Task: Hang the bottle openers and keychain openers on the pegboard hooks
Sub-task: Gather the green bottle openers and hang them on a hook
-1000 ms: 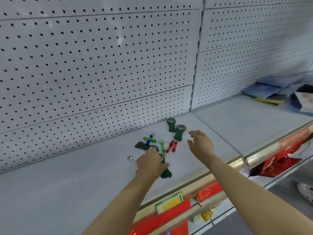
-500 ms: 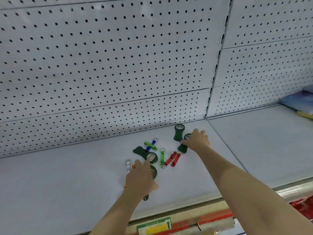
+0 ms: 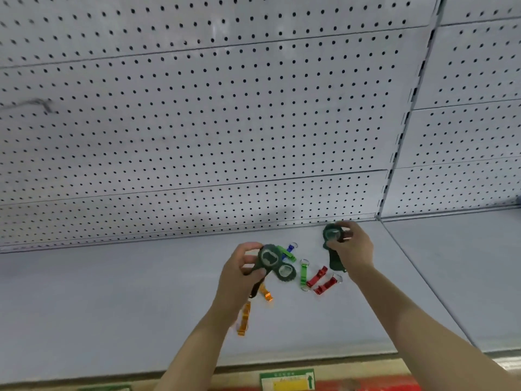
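Note:
My left hand (image 3: 239, 273) grips dark green bottle openers (image 3: 272, 259), two round heads showing above the shelf. My right hand (image 3: 352, 248) grips another dark green bottle opener (image 3: 332, 235), its handle hanging below the palm. Between the hands, small keychain openers lie on the grey shelf (image 3: 112, 306): a green one (image 3: 303, 273), two red ones (image 3: 320, 279), and a green and blue pair (image 3: 288, 251) behind the left hand's openers. Two orange keychain openers (image 3: 244, 317) lie under my left wrist. The white pegboard (image 3: 211, 122) rises behind, with one wire hook (image 3: 42, 104) at the far left.
A vertical upright (image 3: 406, 122) splits the pegboard into two bays, and a seam divides the shelf to the right. The shelf's front edge carries a green and yellow label (image 3: 287, 380) on a red strip.
Both hands closed on dark green bottle openers and lifted them off the shelf. The view moved closer and tilted up toward the pegboard.

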`<act>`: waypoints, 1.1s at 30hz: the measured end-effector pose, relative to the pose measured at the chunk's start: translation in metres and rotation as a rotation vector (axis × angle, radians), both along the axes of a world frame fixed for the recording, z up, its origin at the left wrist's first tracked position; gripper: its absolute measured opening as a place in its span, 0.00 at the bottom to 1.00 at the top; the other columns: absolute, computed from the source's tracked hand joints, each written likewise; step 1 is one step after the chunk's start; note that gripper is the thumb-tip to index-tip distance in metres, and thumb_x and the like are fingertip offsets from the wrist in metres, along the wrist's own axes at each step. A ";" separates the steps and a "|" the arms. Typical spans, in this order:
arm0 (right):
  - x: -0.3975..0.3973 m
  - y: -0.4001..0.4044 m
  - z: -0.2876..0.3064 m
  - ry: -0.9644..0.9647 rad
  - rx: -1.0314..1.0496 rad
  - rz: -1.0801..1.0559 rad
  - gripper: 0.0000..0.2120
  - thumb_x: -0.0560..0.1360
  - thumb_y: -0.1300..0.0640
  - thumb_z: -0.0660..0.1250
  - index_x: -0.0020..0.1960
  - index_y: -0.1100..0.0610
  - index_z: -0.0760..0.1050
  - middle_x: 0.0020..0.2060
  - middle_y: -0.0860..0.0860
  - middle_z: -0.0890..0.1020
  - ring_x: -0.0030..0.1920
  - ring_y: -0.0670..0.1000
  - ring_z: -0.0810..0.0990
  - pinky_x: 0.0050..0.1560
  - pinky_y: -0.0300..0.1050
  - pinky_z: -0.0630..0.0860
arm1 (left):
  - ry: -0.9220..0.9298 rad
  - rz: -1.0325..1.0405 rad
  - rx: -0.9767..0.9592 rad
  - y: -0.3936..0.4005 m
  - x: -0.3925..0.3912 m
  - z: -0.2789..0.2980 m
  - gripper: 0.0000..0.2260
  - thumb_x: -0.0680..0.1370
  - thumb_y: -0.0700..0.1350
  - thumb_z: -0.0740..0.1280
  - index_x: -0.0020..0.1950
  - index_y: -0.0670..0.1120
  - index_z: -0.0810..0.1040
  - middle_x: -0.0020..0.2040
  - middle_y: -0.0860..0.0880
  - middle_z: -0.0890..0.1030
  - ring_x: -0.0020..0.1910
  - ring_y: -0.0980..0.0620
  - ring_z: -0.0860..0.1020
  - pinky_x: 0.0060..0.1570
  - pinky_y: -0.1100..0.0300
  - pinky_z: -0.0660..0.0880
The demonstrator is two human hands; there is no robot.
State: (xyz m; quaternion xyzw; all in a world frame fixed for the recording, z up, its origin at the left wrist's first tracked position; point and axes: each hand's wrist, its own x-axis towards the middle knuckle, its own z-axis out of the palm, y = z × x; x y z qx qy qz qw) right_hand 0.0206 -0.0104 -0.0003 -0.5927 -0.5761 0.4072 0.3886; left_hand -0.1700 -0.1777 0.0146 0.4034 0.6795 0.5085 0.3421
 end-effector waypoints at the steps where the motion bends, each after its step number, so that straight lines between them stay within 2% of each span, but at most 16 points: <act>1: -0.009 -0.008 0.009 0.028 0.031 0.029 0.23 0.71 0.68 0.72 0.63 0.54 0.74 0.49 0.51 0.78 0.46 0.53 0.77 0.42 0.44 0.77 | -0.065 0.029 0.037 -0.005 -0.005 0.006 0.20 0.76 0.32 0.66 0.59 0.57 0.78 0.50 0.48 0.84 0.47 0.44 0.83 0.43 0.55 0.79; 3: -0.033 -0.026 0.025 0.107 0.062 0.087 0.23 0.72 0.69 0.70 0.63 0.53 0.74 0.51 0.52 0.79 0.44 0.50 0.78 0.38 0.41 0.76 | -0.163 0.085 0.110 -0.017 -0.016 0.018 0.21 0.78 0.33 0.65 0.61 0.57 0.77 0.52 0.49 0.83 0.48 0.52 0.83 0.43 0.61 0.79; 5: -0.059 -0.048 0.040 0.192 0.064 0.143 0.23 0.73 0.71 0.69 0.63 0.53 0.75 0.52 0.53 0.79 0.43 0.48 0.79 0.41 0.43 0.79 | -0.221 0.132 0.163 -0.032 -0.029 0.032 0.21 0.78 0.33 0.64 0.62 0.57 0.77 0.54 0.50 0.82 0.49 0.56 0.81 0.41 0.64 0.77; 7: -0.086 -0.072 0.052 0.225 0.100 0.195 0.22 0.73 0.71 0.69 0.62 0.52 0.75 0.51 0.53 0.80 0.45 0.50 0.80 0.44 0.45 0.80 | -0.245 0.174 0.196 -0.048 -0.046 0.044 0.22 0.79 0.32 0.64 0.63 0.58 0.76 0.56 0.51 0.81 0.53 0.56 0.79 0.44 0.64 0.74; 10: -0.126 -0.112 0.068 0.286 0.150 0.256 0.21 0.73 0.70 0.68 0.59 0.49 0.76 0.49 0.51 0.81 0.45 0.51 0.81 0.41 0.42 0.79 | -0.244 0.225 0.232 -0.076 -0.077 0.059 0.24 0.79 0.31 0.63 0.62 0.60 0.76 0.57 0.54 0.80 0.56 0.55 0.77 0.49 0.59 0.74; 12: -0.152 -0.139 0.078 0.334 0.167 0.275 0.21 0.72 0.69 0.67 0.58 0.47 0.76 0.48 0.50 0.81 0.46 0.54 0.82 0.43 0.46 0.80 | -0.232 0.237 0.268 -0.096 -0.102 0.065 0.25 0.79 0.30 0.63 0.60 0.61 0.77 0.57 0.52 0.80 0.56 0.52 0.77 0.51 0.55 0.73; 15: -0.190 -0.183 0.093 0.400 0.179 0.281 0.22 0.72 0.69 0.67 0.56 0.45 0.76 0.47 0.49 0.81 0.48 0.55 0.82 0.42 0.49 0.80 | -0.201 0.232 0.306 -0.127 -0.138 0.076 0.24 0.79 0.30 0.64 0.60 0.61 0.77 0.56 0.53 0.80 0.55 0.50 0.78 0.50 0.56 0.73; 17: -0.209 -0.208 0.100 0.430 0.176 0.288 0.22 0.72 0.68 0.67 0.56 0.43 0.76 0.46 0.48 0.81 0.48 0.54 0.81 0.39 0.46 0.78 | -0.177 0.220 0.328 -0.141 -0.155 0.083 0.25 0.78 0.31 0.65 0.59 0.62 0.77 0.57 0.51 0.81 0.54 0.50 0.78 0.49 0.57 0.73; 21: -0.249 -0.259 0.124 0.465 0.218 0.302 0.21 0.72 0.66 0.68 0.54 0.40 0.76 0.47 0.47 0.81 0.48 0.52 0.81 0.38 0.44 0.76 | -0.163 0.206 0.390 -0.174 -0.196 0.108 0.24 0.78 0.32 0.65 0.60 0.62 0.78 0.59 0.50 0.80 0.54 0.51 0.78 0.49 0.57 0.74; 26: -0.282 -0.298 0.154 0.480 0.273 0.347 0.21 0.72 0.66 0.69 0.54 0.41 0.76 0.48 0.46 0.82 0.47 0.48 0.81 0.34 0.41 0.74 | -0.163 0.255 0.475 -0.211 -0.229 0.134 0.23 0.77 0.31 0.66 0.59 0.61 0.78 0.58 0.50 0.80 0.53 0.53 0.78 0.48 0.57 0.74; 33: -0.324 -0.348 0.174 0.563 0.347 0.484 0.20 0.72 0.67 0.71 0.53 0.43 0.77 0.49 0.46 0.82 0.46 0.49 0.82 0.40 0.41 0.78 | -0.140 0.380 0.597 -0.268 -0.254 0.145 0.23 0.78 0.31 0.66 0.60 0.59 0.78 0.58 0.50 0.82 0.54 0.51 0.80 0.48 0.57 0.75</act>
